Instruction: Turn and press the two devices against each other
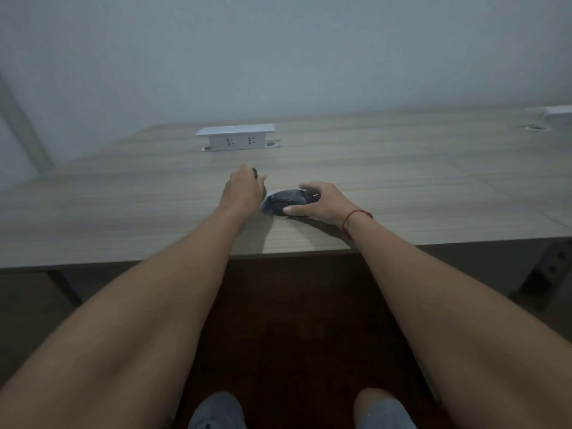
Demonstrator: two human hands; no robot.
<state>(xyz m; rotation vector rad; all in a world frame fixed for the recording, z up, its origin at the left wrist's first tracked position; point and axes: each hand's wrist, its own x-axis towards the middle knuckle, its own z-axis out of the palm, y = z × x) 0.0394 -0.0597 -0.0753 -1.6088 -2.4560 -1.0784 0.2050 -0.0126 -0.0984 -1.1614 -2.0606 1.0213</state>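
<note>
The person is standing at a long wood-grain surface [123,212], both bare forearms stretching out over its near edge. The right hand [322,202] is lying on a dark computer mouse [286,204], which is sitting on the surface a little way in from the near edge; the thumb is pressing along the mouse's near side and the fingers [311,191] are curling over its far side, so the hand is gripping it. Something pale and shiny, perhaps a bit of plastic wrap, is showing at the mouse's left end, but it is too blurred to say more. A red string bracelet [356,216] is circling that wrist.

The left hand [244,190] is just beside the mouse, to its left and a touch farther in. Its fingers are curling around a small dark object [255,173], of which only a tip is peeking out above the knuckles; what it is cannot be told.

Farther back, a white socket box [235,138] is standing up out of the surface, two outlets facing the person. A second white box [558,115] is sitting at the far right corner. Below, grey shoes [216,411] are resting on a dark floor
</note>
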